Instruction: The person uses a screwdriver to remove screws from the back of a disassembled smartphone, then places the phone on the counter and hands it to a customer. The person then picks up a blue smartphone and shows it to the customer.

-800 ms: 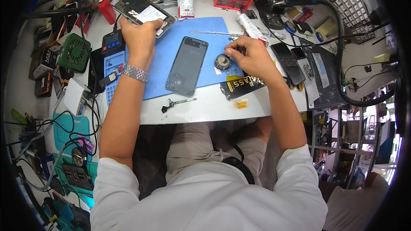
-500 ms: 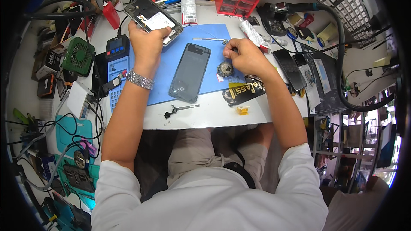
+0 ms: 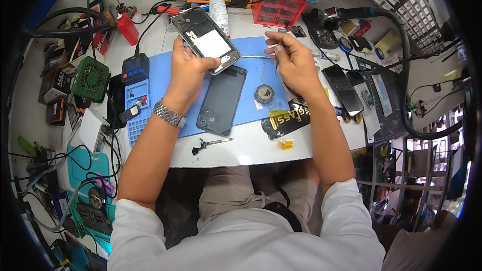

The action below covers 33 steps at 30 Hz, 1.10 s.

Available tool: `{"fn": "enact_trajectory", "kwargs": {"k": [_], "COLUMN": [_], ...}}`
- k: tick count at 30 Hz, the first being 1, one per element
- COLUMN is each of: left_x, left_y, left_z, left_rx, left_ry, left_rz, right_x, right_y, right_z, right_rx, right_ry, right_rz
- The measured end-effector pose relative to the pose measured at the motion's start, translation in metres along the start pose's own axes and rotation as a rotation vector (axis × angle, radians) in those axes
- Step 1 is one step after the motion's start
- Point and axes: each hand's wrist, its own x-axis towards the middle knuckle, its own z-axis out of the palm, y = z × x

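My left hand (image 3: 187, 73) grips an opened smartphone body (image 3: 211, 37), tilted, its dark frame and white inner panel showing. Below it a grey phone back panel (image 3: 219, 108) lies on the blue mat (image 3: 170, 120). My right hand (image 3: 293, 65) has thumb and fingers closed around something small and thin that I cannot make out, beside the right end of a thin metal tool (image 3: 253, 56). A round dark metal tin (image 3: 263, 93) sits below that hand, near a black-and-gold packet (image 3: 281, 123). A small cable part (image 3: 208, 143) lies by the table's front edge.
Around the mat are a control box (image 3: 135, 66), a blue parts tray (image 3: 138, 125), a green fan (image 3: 90, 80), a red bottle (image 3: 128, 30), white tubes (image 3: 219, 12), red drawers (image 3: 281, 2), two dark phones (image 3: 339, 88), a thick black hose (image 3: 404, 70) and several cables.
My left hand has moved right and down with the phone, now partly over the back panel. My right hand has risen away from the round tin, its upper fingers lifting.
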Motion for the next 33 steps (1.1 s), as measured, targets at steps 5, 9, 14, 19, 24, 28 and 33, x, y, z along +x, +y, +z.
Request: {"fn": "enact_trajectory", "kwargs": {"k": [5, 9, 14, 19, 24, 28, 33], "left_x": [-0.003, -0.003, -0.003, -0.004, -0.014, -0.015, -0.018], "left_y": [-0.002, -0.002, -0.003, -0.002, -0.004, 0.000, -0.003], "left_z": [0.005, 0.008, 0.008, 0.007, 0.018, 0.018, 0.018], "left_rx": [0.040, 0.027, 0.021, 0.076, 0.051, 0.136, 0.243], "left_ry": [-0.025, -0.051, -0.031, -0.058, -0.066, -0.266, -0.362], "left_rz": [-0.013, -0.018, -0.063, -0.088, -0.076, -0.148, -0.082], "right_x": [0.000, 0.002, 0.002, 0.000, -0.006, -0.008, -0.008], "right_y": [0.012, 0.022, 0.021, 0.005, -0.006, -0.007, -0.006], "right_z": [0.018, 0.027, 0.027, 0.027, 0.028, 0.031, 0.037], "right_rx": [0.275, 0.217, 0.209, 0.459, 0.591, 0.634, 0.643], "right_ry": [0.148, 0.156, 0.176, 0.274, 0.301, 0.328, 0.377], "right_rz": [-0.101, -0.113, -0.152, -0.225, -0.307, -0.322, -0.383]}}
